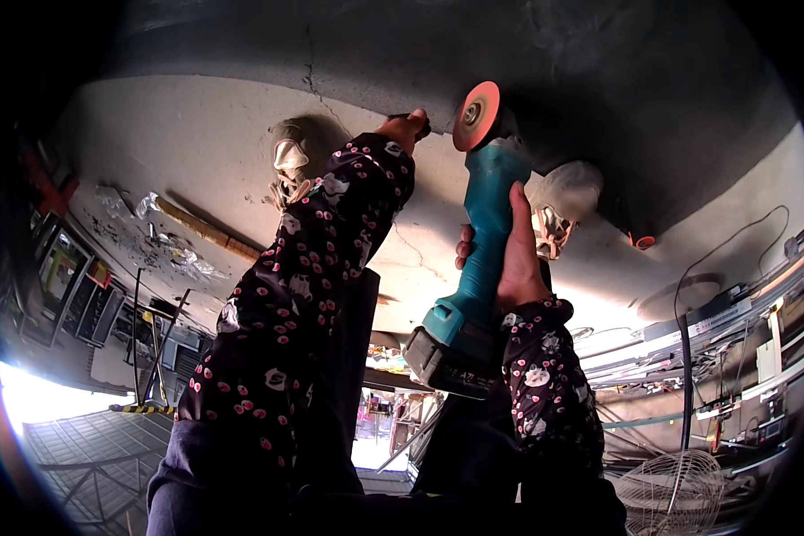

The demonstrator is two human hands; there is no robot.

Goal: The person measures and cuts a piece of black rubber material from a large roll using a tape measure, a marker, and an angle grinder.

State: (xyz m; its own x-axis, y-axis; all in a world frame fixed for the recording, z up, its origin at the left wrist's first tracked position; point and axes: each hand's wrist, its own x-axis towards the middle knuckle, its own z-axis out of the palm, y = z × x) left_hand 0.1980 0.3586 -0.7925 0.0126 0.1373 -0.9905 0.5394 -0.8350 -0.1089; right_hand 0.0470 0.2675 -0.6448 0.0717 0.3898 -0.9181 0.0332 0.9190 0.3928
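Note:
My right hand (511,259) grips the body of a teal cordless angle grinder (478,250) that points up and away. Its orange-pink disc (475,115) sits at the top, close to a dark curved surface (652,98). A dark battery pack (442,364) hangs at the grinder's lower end. My left hand (406,128) reaches up beside the disc, to its left, with fingers closed on a small dark part near the grinder's head. Both forearms wear dark sleeves with pink and white spots.
A cracked pale concrete surface (205,143) spreads behind the hands. A wooden stick (207,234) and crumpled plastic (165,246) lie at the left. Metal racks with cables (724,357) stand at the right, a wire fan guard (674,491) at lower right.

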